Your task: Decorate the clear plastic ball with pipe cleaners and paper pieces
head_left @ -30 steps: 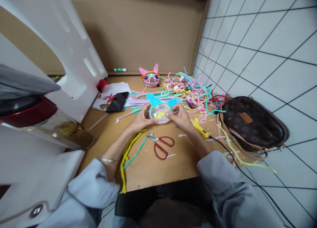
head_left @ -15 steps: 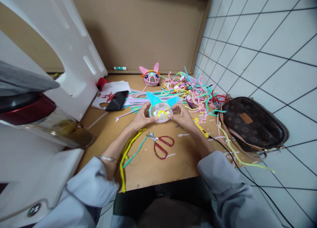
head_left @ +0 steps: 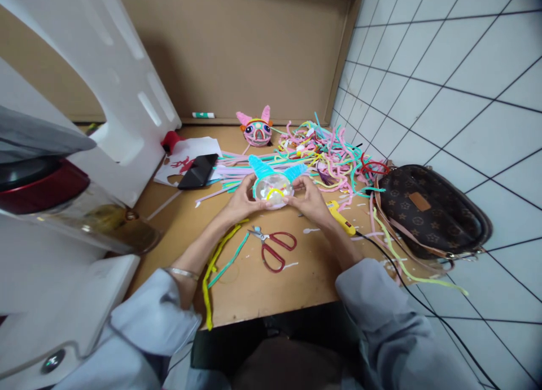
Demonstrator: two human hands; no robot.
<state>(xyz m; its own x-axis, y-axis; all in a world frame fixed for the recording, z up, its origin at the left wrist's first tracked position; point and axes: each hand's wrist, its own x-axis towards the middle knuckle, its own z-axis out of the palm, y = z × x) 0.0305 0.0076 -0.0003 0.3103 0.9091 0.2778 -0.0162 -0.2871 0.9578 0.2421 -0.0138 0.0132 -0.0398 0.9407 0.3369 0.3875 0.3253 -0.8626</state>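
A clear round ornament [head_left: 274, 188] with two blue fuzzy ears and a yellow arc on its front is held above the table. My left hand [head_left: 243, 201] grips its left side, my right hand [head_left: 310, 199] its right side. Red-handled scissors [head_left: 274, 249] lie below it on the table. Yellow fuzzy stems [head_left: 212, 271] and a short teal stem [head_left: 230, 259] are near my left forearm. A yellow glue gun [head_left: 341, 218] rests beside my right forearm. Behind stands a pink-eared ornament [head_left: 256, 131] with a face.
A pile of coloured fuzzy stems [head_left: 330, 153] covers the back right. The brown handbag [head_left: 432, 209] sits at right, with a black cable beside it. A phone [head_left: 198, 171] lies on paper at back left. A glass pitcher [head_left: 101, 220] stands at far left.
The view has shifted slightly. Both hands still hold the blue-eared ornament, with no clear change of grip.
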